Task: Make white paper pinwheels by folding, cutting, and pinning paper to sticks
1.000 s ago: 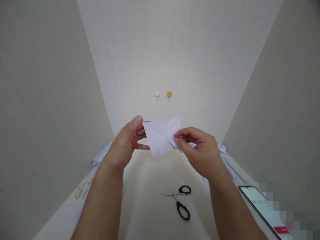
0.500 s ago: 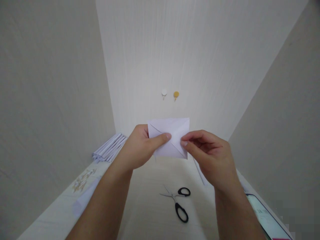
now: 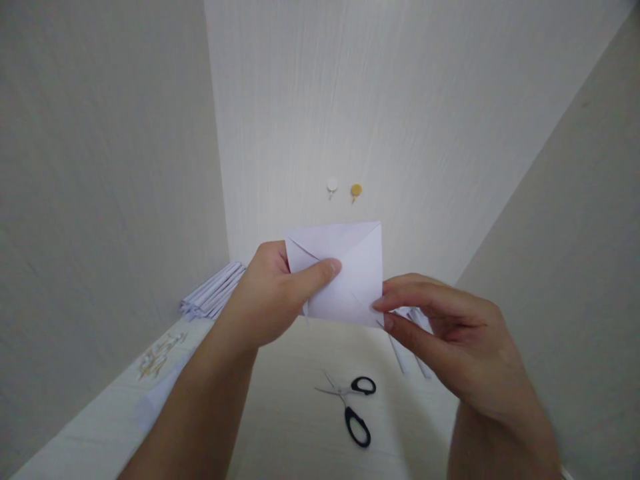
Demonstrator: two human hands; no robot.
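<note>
A white paper envelope (image 3: 357,280), with diagonal fold lines across its face, is held up in front of the wall. My left hand (image 3: 273,293) grips its left side, thumb pressed flat on the front and the other fingers hidden behind. At the lower right corner, the thumb and a fingertip of my right hand (image 3: 450,333) pinch the envelope's edge. Below them lies a pair of scissors (image 3: 357,427) with black handles, its blades parted and pointing left.
A stack of folded white paper strips (image 3: 213,293) lies at the table's back left. Nearer is a small pile of thin tan and white pieces (image 3: 160,357), too blurred to name. White strips (image 3: 420,357) lie behind my right hand. White (image 3: 332,186) and yellow (image 3: 356,191) hooks are on the wall.
My right hand has shifted from the middle of the envelope's right side down to its lower right corner. The envelope appears slightly larger and nearer, still in my left hand.
</note>
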